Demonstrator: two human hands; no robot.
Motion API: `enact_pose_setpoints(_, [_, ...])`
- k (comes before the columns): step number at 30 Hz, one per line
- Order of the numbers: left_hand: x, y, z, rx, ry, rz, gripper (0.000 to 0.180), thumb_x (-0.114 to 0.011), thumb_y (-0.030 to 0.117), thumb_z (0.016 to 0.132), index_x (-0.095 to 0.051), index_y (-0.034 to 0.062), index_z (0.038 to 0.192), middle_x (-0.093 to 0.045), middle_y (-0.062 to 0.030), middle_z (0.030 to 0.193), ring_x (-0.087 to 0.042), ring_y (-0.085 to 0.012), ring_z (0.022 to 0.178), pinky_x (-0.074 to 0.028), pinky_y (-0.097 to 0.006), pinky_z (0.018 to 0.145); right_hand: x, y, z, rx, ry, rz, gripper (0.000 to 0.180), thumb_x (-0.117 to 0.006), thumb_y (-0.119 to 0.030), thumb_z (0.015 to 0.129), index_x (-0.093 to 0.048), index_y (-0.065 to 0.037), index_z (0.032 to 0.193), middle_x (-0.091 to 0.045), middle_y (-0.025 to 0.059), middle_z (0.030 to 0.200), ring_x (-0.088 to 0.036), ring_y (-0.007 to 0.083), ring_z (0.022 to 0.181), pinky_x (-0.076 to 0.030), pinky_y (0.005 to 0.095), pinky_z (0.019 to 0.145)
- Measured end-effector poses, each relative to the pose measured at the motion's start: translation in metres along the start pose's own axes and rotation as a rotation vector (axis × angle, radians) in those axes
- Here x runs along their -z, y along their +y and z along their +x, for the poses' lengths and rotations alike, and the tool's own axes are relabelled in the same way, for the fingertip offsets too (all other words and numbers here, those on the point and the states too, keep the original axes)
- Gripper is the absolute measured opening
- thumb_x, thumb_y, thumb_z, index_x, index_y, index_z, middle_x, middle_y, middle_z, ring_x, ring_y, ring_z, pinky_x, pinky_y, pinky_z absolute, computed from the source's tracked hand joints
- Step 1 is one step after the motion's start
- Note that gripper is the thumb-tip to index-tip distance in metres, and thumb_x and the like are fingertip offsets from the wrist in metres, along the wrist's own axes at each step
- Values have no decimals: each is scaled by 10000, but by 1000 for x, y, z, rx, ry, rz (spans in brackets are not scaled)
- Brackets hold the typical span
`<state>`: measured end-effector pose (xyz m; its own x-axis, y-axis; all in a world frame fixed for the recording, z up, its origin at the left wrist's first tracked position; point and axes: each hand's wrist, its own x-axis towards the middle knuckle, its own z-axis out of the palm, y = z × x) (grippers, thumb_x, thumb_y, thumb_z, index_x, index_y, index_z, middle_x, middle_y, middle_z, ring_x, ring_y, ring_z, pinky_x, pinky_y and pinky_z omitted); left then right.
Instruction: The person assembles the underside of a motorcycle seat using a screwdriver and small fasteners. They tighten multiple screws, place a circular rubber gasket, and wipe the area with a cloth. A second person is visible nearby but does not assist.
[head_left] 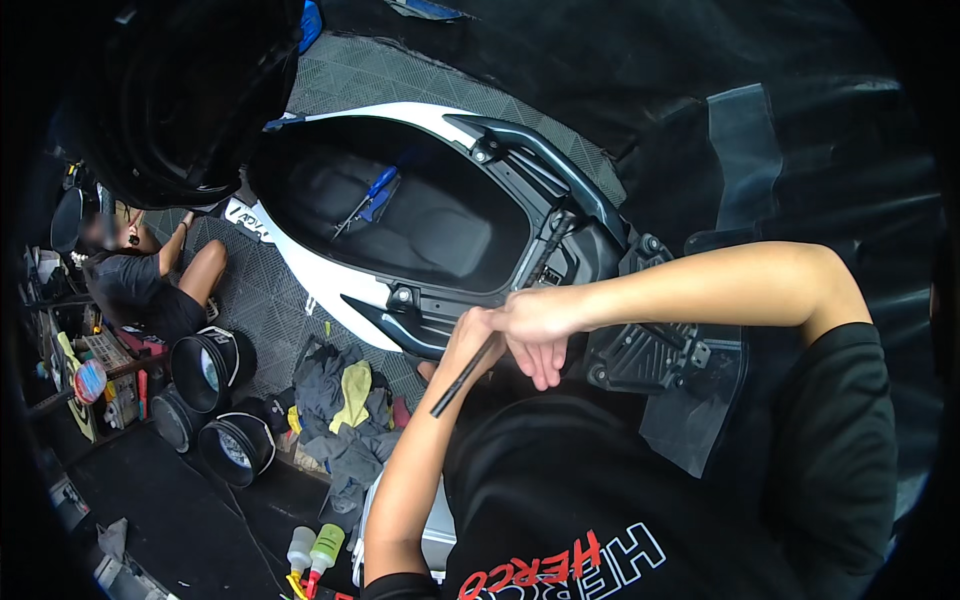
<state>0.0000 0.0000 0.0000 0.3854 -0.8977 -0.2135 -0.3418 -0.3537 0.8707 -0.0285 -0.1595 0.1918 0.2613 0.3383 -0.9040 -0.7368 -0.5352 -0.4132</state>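
A slim black rod [465,380] lies slanted along the inside of my left wrist. My left hand [472,338] is closed around it, its fingertips partly hidden behind the other hand. Against it rests my right hand [540,325], bent at the wrist with its visible fingers stretched downward; its thumb side meets the left hand. Both hands are just above the rear end of a white and black scooter [365,318] whose seat is raised. Inside the scooter's deep black storage well [440,225] lies a blue-handled tool [376,197] with a thin metal end.
The black rear rack [640,350] extends beneath my right forearm. Left of the scooter are black buckets [205,370], a heap of grey and yellow cloths [350,400] and spray bottles [325,545]. A person [145,265] crouches at far left near a crowded shelf [100,370].
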Motion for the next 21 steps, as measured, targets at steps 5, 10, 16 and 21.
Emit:
enact_pose_setpoints(5, [-70,57,0,-261,312,-152,137,-606,54,870,-698,-20,939,-694,-274,879,-672,-475,890,-539,-516,796,-14,43,-49,1100,826,-1356,224,-701,-235,839,-669,-23,904,-699,116,772,-712,252,774,-543,376,593])
enact_pose_setpoints(10, [-50,47,-1,-262,167,81,79,-640,-1,792,-688,-51,831,-681,-283,830,-687,-456,836,-548,-498,719,-4,53,-22,476,404,-1390,213,-632,-200,881,-727,-10,869,-729,147,742,-734,273,708,-566,394,645])
enact_pose_setpoints(16, [-60,53,-1,42,27,76,93,-656,25,837,-705,-40,883,-690,-284,845,-685,-478,848,-550,-511,705,-24,53,-15,-76,105,186,584,-289,-250,1087,-732,-5,795,-747,135,721,-765,262,756,-621,327,726])
enact_pose_setpoints(21, [-57,49,4,-312,146,116,104,-645,42,860,-704,-38,890,-688,-291,858,-681,-485,856,-547,-521,704,-36,64,-29,910,1066,-998,198,-688,-231,846,-738,-62,758,-735,101,746,-751,304,752,-589,412,615])
